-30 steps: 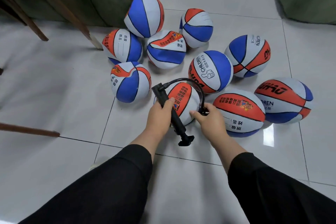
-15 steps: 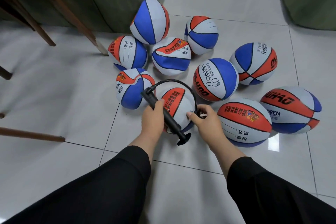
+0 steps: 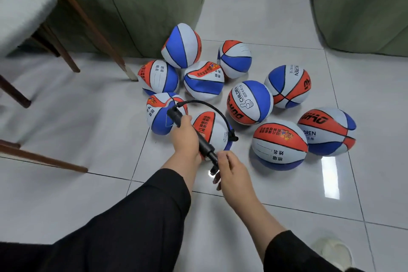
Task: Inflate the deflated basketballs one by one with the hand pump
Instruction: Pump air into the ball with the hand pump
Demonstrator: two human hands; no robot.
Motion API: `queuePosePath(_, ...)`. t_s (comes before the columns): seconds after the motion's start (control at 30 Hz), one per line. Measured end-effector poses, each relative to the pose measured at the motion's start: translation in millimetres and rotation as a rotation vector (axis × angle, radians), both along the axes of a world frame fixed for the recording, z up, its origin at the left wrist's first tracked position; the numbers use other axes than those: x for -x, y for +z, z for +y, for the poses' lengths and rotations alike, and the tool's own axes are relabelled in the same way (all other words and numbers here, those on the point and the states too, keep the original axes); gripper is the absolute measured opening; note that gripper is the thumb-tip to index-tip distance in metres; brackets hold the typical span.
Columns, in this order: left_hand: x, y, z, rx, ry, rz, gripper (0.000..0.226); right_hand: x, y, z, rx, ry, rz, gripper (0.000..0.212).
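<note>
Head view looks down on a tiled floor with chair legs crossing the upper left and a cluster of ten limp red, white and blue basketballs spread through the middle.

Left of centre, the left hand is wrapped round the barrel of the black hand pump, fingers curled about it, holding it slanted across the ball being filled, which lies on the floor just above both hands. That grip looks meant to steady the barrel against the pull and push of each stroke. A black hose arches from the pump's upper end over the ball and down to a fitting at the ball's right side, presumably at the valve, so the needle seems already seated.

Just right of that, the right hand sits at the pump's lower end with fingers bent about the handle; whether it has fully closed on it I cannot tell, as the handle is mostly hidden behind the fingers.

Further right, the other balls lie dented and unattended, likely waiting their turn.

Compared with a second ago, the right hand has left the hose fitting at the ball's right side and dropped to the handle, while the left has kept its hold on the barrel. Pumping looks about to begin.
</note>
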State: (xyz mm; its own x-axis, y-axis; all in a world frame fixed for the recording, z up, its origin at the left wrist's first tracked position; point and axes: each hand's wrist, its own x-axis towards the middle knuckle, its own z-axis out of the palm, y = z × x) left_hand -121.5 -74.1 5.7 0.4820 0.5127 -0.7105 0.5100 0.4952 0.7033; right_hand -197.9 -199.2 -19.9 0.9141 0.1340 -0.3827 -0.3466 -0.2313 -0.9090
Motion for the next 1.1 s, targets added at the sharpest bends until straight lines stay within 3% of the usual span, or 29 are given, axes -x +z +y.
queuePosePath(0.13, 6.4, 8.7, -15.0, 0.015, 0.009, -0.005, 0.034, 17.8, 17.1, 7.1, -0.015, -0.148, -0.024, 0.032)
queuePosePath(0.27, 12.9, 15.0, -32.8, 0.069, 0.030, -0.001, 0.035, 20.3, 28.6, 1.4, 0.009, -0.262, -0.041, 0.007)
queuePosePath(0.57, 4.5, 26.5, -8.0, 0.082, 0.027, 0.041, 0.024, 49.7, 50.7, -24.2, 0.042, -0.327, -0.054, 0.018)
queuePosePath(0.73, 9.0, 24.7, -16.2, 0.038, 0.015, 0.047, 0.016, 43.1, 55.6, -16.9, 0.148, -0.299, -0.104, 0.012)
queuePosePath(0.9, 17.6, 24.3, -36.8, 0.042, -0.017, 0.012, 0.019, 37.0, 54.7, -3.6, 0.242, -0.238, -0.093, 0.040)
queuePosePath(1.1, 23.0, 18.1, -46.1, 0.057, -0.051, 0.012, 0.018, 30.3, 52.3, 2.4, 0.260, -0.300, -0.086, 0.036)
